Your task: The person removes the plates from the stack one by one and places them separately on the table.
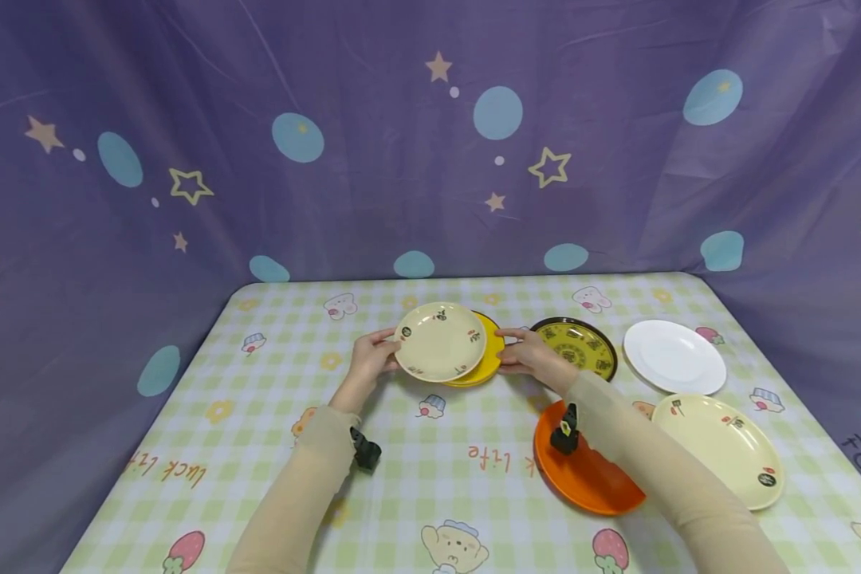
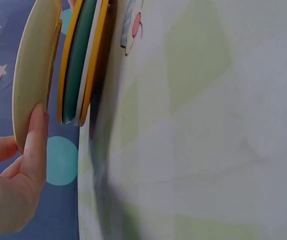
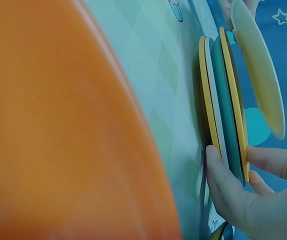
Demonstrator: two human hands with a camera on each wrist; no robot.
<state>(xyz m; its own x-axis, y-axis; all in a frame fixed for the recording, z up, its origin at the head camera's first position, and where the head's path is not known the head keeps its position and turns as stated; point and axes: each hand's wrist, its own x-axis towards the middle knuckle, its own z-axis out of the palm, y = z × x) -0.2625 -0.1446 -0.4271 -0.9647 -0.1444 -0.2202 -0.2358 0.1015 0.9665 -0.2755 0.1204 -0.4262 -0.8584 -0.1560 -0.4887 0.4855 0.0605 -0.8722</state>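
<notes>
A small cream plate with little printed marks is tilted up above a stack of plates topped by a yellow one, at the table's far middle. My left hand pinches the cream plate's left rim; in the left wrist view the fingers clasp the cream plate, which stands apart from the stack. My right hand grips the stack's right edge. In the right wrist view its fingers pinch the yellow, white and teal plates of the stack, with the cream plate hovering beyond.
A dark patterned plate, a white plate, a cream oval plate and an orange plate lie to the right, the orange one under my right forearm. The checked tablecloth covers the table; a purple curtain hangs behind.
</notes>
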